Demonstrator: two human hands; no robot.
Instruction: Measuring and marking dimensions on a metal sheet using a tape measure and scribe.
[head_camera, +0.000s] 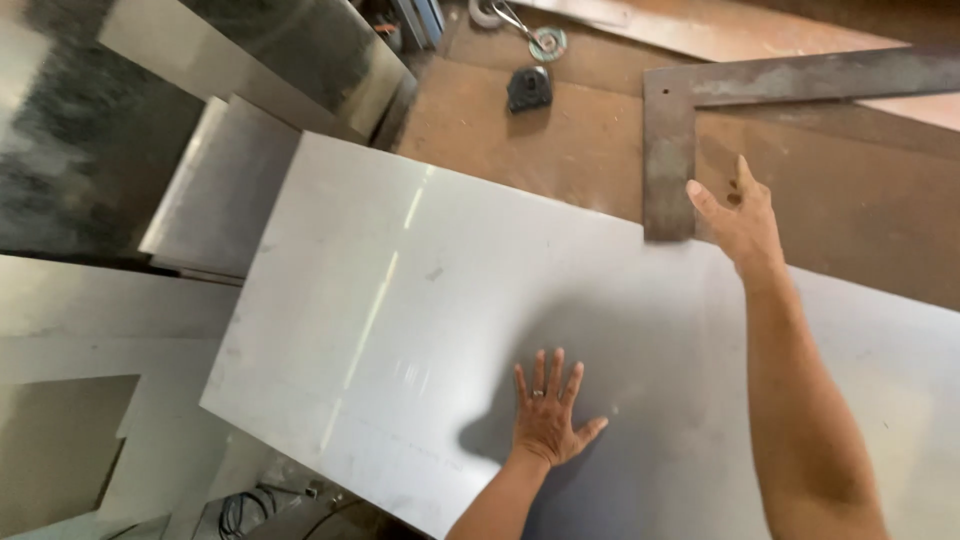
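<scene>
From where I watch, my left hand (546, 420) lies flat with the fingers (539, 378) spread wide and released, palm pressed on the large pale grey sheet of metal (420, 300), gripping nothing. My right hand (742, 222) reaches forward with the fingers loosely open, the fingertips touching the short leg of the big rusty steel framing square (668, 150); it is not closed around the leg. The square lies on the brown wooden workbench (520, 140), its short leg ending right at the sheet's far edge and its long leg running off to the right.

I judge the step in hand to be bringing the square onto the sheet while the left palm pins the sheet. The next move, I think, calls for a firm hold on the leg and steady pressure from the left palm so the sheet does not slide.

Further out, a small black block (529, 88) sits on the bench, and other grey metal sheets (225, 180) lie stacked to the left.
</scene>
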